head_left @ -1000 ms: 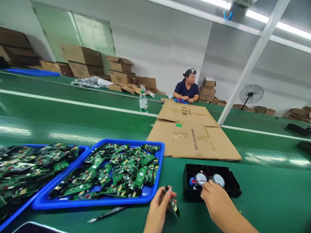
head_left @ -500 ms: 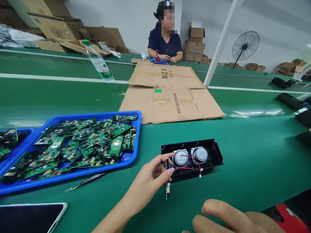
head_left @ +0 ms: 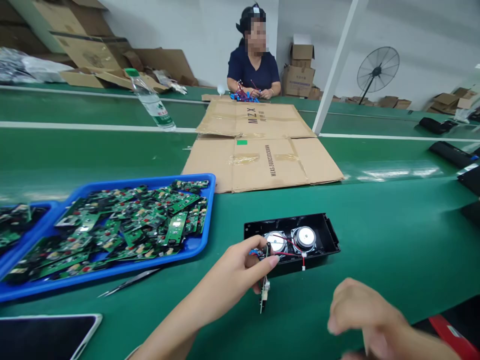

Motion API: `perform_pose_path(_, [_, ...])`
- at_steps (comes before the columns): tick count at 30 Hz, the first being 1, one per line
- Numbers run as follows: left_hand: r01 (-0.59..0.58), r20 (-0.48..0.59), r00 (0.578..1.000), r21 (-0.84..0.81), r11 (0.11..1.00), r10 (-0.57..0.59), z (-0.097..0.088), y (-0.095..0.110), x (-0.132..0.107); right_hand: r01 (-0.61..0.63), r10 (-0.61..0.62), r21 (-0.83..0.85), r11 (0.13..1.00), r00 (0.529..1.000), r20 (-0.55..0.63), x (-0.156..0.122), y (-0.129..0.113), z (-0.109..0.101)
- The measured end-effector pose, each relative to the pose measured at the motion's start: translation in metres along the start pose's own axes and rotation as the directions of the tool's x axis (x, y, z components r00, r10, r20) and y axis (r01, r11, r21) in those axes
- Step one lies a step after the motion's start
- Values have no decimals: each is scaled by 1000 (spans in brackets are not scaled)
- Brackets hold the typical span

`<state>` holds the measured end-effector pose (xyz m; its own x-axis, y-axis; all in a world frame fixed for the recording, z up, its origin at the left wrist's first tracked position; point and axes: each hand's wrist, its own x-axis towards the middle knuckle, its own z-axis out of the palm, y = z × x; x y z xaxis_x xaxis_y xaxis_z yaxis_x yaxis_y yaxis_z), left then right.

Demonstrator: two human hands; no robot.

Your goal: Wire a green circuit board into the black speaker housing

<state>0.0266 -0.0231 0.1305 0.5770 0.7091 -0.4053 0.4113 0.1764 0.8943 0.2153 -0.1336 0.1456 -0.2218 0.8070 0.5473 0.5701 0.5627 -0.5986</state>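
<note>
two hands up: left hand [head_left: 240, 267] pinched a small circuit board [head_left: 264, 292] beside the speaker case [head_left: 291, 239], right hand [head_left: 365, 312] blurry, grip unclear.

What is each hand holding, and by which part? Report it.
The left hand pinches a small circuit board by its upper end between the fingers, beside the black speaker housing. The right hand holds nothing.
</note>
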Motion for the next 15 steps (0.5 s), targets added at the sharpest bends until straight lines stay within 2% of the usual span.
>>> perform_pose_path(2, [-24, 0, 1000, -106, 994, 24, -5, -3, -2, -169, 173, 54, 984, 982, -81, 5, 9, 6])
perform_pose_path(3, [-41, -7, 999, -158, 987, 41, -6, -4, -3, -294, 300, 88, 952, 951, -71, 7, 14, 12])
perform_pose_path(5, [-72, -23, 997, -239, 968, 68, -8, -6, -5, -504, 497, 201, 840, 864, 86, 11, 25, 27])
perform_pose_path(7, [-92, -30, 996, -300, 949, 87, -9, -7, -7, -605, 563, 346, 717, 795, 224, 17, 34, 43])
perform_pose_path(8, [-100, -30, 995, -325, 940, 95, -8, -7, -8, -614, 571, 407, 676, 786, 236, 20, 37, 49])
perform_pose_path(9, [-104, -34, 995, -348, 932, 99, -8, -8, -9, -592, 560, 452, 667, 799, 219, 25, 39, 53])
perform_pose_path(12, [-119, -59, 993, -413, 903, 104, -9, -14, -12, -457, 468, 507, 731, 876, 117, 43, 41, 62])
perform_pose_path(13, [-133, -76, 991, -435, 890, 111, -11, -17, -13, -426, 446, 529, 734, 889, 97, 49, 41, 65])
perform_pose_path(15, [-185, -133, 981, -478, 859, 138, -15, -27, -14, -429, 459, 615, 662, 880, 120, 63, 44, 70])
